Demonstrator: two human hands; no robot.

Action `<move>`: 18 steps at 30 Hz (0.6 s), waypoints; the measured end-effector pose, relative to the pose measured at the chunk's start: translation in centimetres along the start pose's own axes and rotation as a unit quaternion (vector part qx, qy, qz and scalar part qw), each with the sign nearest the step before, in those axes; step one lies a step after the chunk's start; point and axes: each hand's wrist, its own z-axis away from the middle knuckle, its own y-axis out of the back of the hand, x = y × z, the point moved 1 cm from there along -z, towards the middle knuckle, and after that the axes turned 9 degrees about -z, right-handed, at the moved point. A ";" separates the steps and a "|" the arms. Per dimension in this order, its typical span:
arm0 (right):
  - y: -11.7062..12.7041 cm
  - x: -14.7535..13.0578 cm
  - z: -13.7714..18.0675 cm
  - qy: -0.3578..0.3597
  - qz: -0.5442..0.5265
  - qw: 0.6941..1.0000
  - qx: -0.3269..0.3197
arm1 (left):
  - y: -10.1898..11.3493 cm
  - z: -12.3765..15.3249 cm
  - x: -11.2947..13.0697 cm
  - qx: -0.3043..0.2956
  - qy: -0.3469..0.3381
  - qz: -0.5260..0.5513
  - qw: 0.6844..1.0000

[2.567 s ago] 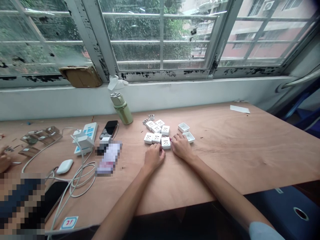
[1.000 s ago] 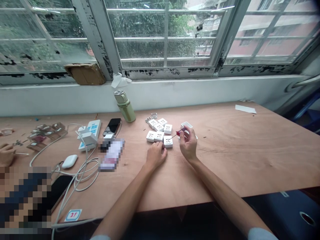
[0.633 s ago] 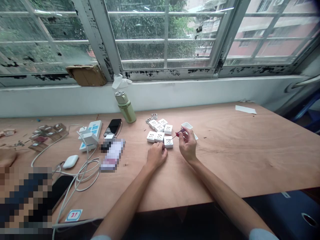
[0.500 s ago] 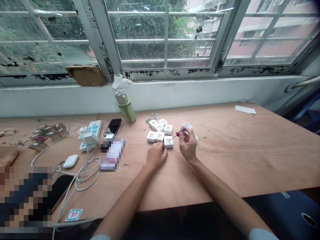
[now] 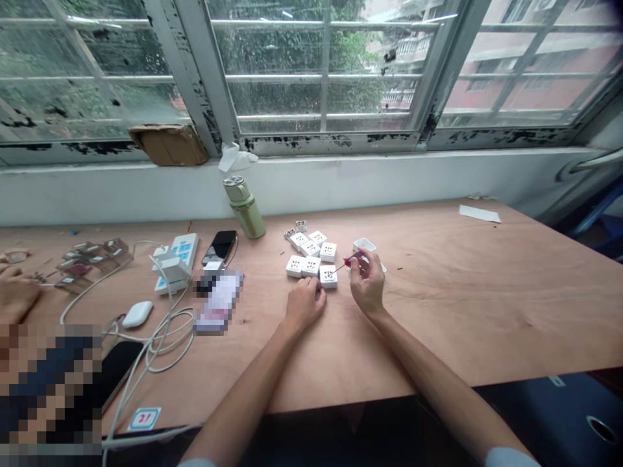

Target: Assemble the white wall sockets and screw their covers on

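Observation:
My right hand (image 5: 367, 283) pinches a slim screwdriver with a dark red handle (image 5: 353, 258), its thin shaft pointing left to the face of a white square socket module (image 5: 328, 276). My left hand (image 5: 305, 305) sits against that module's lower left side, fingers curled onto it. Several more white socket modules (image 5: 295, 266) lie packed together just beyond it. Behind my right hand are an open white casing (image 5: 365, 245) and a second one (image 5: 378, 266), the latter mostly hidden by my fingers. The screwdriver tip is too small to show its exact contact.
A plywood table (image 5: 438, 311) holds a white power strip (image 5: 178, 251), tangled white cables (image 5: 160, 337), a phone (image 5: 220, 248), a green bottle (image 5: 244, 206) and clear pieces (image 5: 92, 259). A co-worker's hand (image 5: 17, 295) rests at the far left. A window sill runs behind.
Compared with the oldest frame, my right hand has lifted off the table with the screwdriver. Over the last second it stays nearly still at the module, and the co-worker's hand shifts slightly.

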 end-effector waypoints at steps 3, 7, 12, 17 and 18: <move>0.1 0.1 0.0 0.002 0.008 1.000 -0.002 | 0.3 0.1 0.2 0.007 0.002 0.017 1.000; 0.1 -0.1 0.0 0.006 0.019 1.000 -0.002 | 0.5 0.3 0.4 0.020 -0.033 0.015 0.999; 0.1 -0.2 -0.1 -0.001 0.007 1.000 0.008 | 0.4 0.3 0.5 0.008 -0.047 0.006 0.999; 0.0 0.1 0.0 -0.001 -0.002 1.000 0.014 | 0.4 0.3 0.4 0.005 -0.045 0.013 0.999; -0.1 0.1 0.0 0.001 -0.003 1.000 0.014 | 0.4 0.3 0.4 0.005 -0.045 0.013 0.999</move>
